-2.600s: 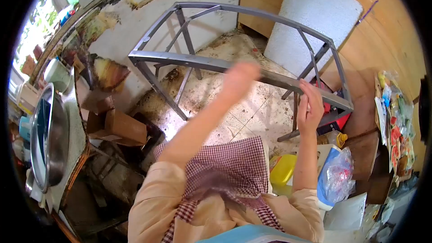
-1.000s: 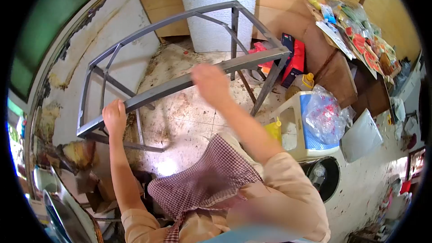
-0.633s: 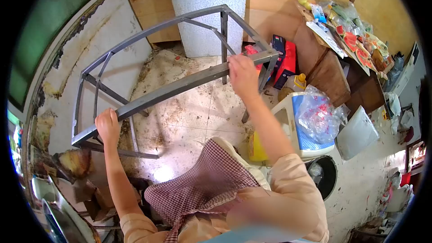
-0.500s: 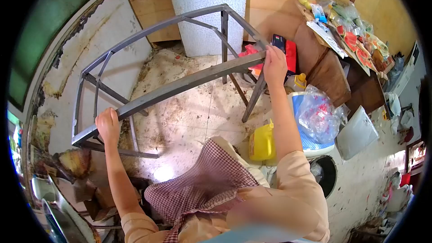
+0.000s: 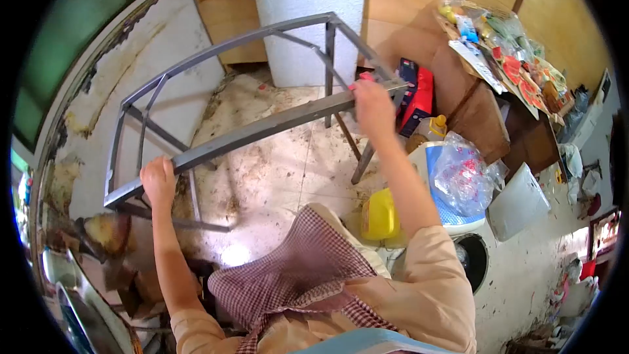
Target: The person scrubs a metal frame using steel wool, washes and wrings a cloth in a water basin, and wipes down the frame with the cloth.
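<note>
A grey metal frame (image 5: 262, 126) with legs and slanted braces, like a table frame without a top, stands tilted in front of me. My left hand (image 5: 158, 182) is closed around the near rail, close to its left end. Over the right part of the same rail is my right hand (image 5: 375, 108), blurred, its fingers mostly hidden. Red plastic (image 5: 365, 77) shows right at its fingertips; whether the hand grips this or the rail is unclear. A checkered apron (image 5: 288, 269) hangs at my front.
Right of the frame are a red and black box (image 5: 417, 101), a yellow jug (image 5: 380, 215), a clear plastic bag (image 5: 464, 174) and a black bucket (image 5: 481, 259). Bagged goods (image 5: 504, 46) lie on boards at the back right. A white panel (image 5: 311, 26) leans behind.
My right hand has moved left from the rail's right end, where it was gripping, to over the red plastic. My left hand keeps its hold, and the view has shifted slightly.
</note>
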### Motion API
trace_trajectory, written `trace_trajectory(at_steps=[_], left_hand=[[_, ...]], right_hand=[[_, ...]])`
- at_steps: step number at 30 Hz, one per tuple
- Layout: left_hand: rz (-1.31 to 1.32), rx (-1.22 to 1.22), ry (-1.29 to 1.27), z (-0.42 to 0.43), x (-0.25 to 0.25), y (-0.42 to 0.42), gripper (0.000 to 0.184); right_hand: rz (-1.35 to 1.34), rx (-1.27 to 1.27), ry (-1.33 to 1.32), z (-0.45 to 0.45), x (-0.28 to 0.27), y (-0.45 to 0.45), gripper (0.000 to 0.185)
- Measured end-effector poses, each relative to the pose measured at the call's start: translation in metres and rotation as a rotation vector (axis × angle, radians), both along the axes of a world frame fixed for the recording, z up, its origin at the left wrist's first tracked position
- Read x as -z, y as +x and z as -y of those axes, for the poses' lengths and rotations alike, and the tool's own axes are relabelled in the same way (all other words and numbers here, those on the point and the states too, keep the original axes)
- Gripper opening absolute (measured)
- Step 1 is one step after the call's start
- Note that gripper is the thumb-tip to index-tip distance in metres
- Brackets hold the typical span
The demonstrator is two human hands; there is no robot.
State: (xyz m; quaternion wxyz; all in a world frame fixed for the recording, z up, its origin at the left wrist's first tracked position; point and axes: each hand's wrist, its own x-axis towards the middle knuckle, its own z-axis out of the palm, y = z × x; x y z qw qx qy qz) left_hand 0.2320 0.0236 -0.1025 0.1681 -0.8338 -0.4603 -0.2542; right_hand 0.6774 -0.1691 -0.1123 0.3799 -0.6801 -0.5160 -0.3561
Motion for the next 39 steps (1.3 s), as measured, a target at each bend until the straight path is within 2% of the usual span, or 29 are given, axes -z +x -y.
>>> trace_trajectory(at_steps=[2,4,6,7,8,9,10,11,12,14,16,17,20,23,25,26,28,29,32,34,36,37,39], left_hand=[[0.022,0.016,0.032,0.003,0.003,-0.001,0.025],[0.086,0.041,0.151,-0.001,0.011,0.000,0.025],[0.158,0.040,0.110,0.000,0.012,0.002,0.025],[0.068,-0.056,0.075,0.008,0.001,0.009,0.025],[0.026,0.037,0.049,0.001,0.004,0.002,0.024],[0.191,0.105,0.058,0.001,0.004,0.001,0.024],[0.070,0.038,0.006,-0.003,0.006,-0.002,0.023],[0.082,0.071,0.020,0.009,-0.003,-0.003,0.019],[0.247,0.094,-0.038,0.019,-0.005,-0.005,0.015],[0.537,0.213,0.111,0.044,0.000,-0.011,0.025],[0.873,0.293,-0.002,0.061,0.007,-0.019,0.029],[1.098,0.385,-0.135,0.068,0.007,-0.023,0.029],[1.159,0.348,-0.102,0.066,0.005,-0.038,0.027],[0.953,0.136,0.010,0.051,0.007,-0.040,0.025],[0.747,0.057,0.165,0.049,-0.002,-0.032,0.024],[0.668,0.015,0.162,0.044,0.000,-0.027,0.025],[0.506,-0.065,0.152,0.037,0.005,-0.018,0.026],[0.564,-0.059,0.216,0.036,0.006,-0.017,0.030],[0.467,-0.026,0.344,0.022,0.026,-0.048,0.031],[0.464,-0.246,0.236,0.019,0.023,-0.095,0.024],[0.779,-0.223,0.400,0.009,0.025,-0.125,0.017],[0.800,-0.233,0.340,0.015,0.021,-0.118,0.015],[0.773,-0.078,0.353,0.021,0.033,-0.073,0.015]], right_hand=[[0.039,0.107,-0.113,0.013,0.002,0.029,0.013],[-0.009,0.160,0.111,0.004,0.009,0.033,0.013],[-0.030,0.177,0.094,-0.015,0.009,-0.012,0.014],[-0.045,0.168,0.085,-0.026,0.009,-0.041,0.014],[-0.037,0.089,0.086,-0.038,0.010,-0.075,0.016],[-0.031,0.000,0.090,-0.050,0.011,-0.112,0.017],[-0.028,-0.086,0.092,-0.064,0.011,-0.149,0.018],[-0.024,-0.186,0.057,-0.079,0.009,-0.186,0.020],[-0.015,-0.276,0.022,-0.088,0.006,-0.222,0.022],[-0.030,-0.485,-0.063,-0.103,0.002,-0.283,0.026],[-0.092,-0.727,-0.172,-0.125,-0.008,-0.330,0.031],[-0.195,-0.832,-0.264,-0.133,-0.014,-0.347,0.035],[-0.464,-1.125,-0.534,-0.159,-0.029,-0.381,0.045],[-0.680,-1.418,-0.679,-0.178,-0.040,-0.382,0.052],[-0.883,-1.496,-0.757,-0.190,-0.044,-0.365,0.052],[-0.989,-1.530,-0.794,-0.196,-0.045,-0.356,0.052],[-0.878,-1.384,-0.739,-0.193,-0.052,-0.343,0.051],[-0.824,-1.309,-0.713,-0.191,-0.053,-0.333,0.051],[-0.027,-0.845,-0.706,-0.184,-0.041,-0.290,0.044],[-0.053,-0.777,-0.859,-0.178,-0.043,-0.285,0.039],[-0.074,-0.726,-0.965,-0.175,-0.045,-0.288,0.043],[-0.072,-0.711,-1.005,-0.175,-0.047,-0.293,0.046],[-0.071,-0.723,-1.015,-0.179,-0.052,-0.301,0.049]])
